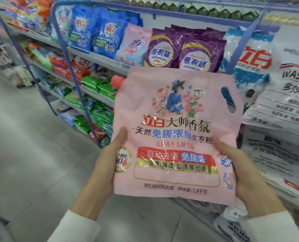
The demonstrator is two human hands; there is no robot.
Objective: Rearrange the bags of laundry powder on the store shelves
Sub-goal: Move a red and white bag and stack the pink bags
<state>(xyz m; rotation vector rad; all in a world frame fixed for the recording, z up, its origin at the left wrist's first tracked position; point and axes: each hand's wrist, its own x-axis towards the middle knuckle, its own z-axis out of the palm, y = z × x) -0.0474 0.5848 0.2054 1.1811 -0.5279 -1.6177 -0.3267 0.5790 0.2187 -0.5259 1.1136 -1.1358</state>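
A large pink bag of laundry powder point(176, 130) with a red spout cap and a cut-out handle fills the middle of the view, held upright in front of the shelves. My left hand point(103, 173) grips its lower left edge, thumb on the front. My right hand point(249, 182) grips its lower right edge the same way. On the shelf point(100, 57) behind stand two purple bags point(185, 49), a smaller pink bag point(133, 44) and blue bags point(96, 30).
Big white and blue bags point(253, 63) and white sacks point(288, 95) fill the shelves at the right. Lower shelves at the left hold green and red packs point(96, 105). A blue metal upright point(70, 67) stands at the shelf front. Grey tiled floor point(32, 145) stretches left.
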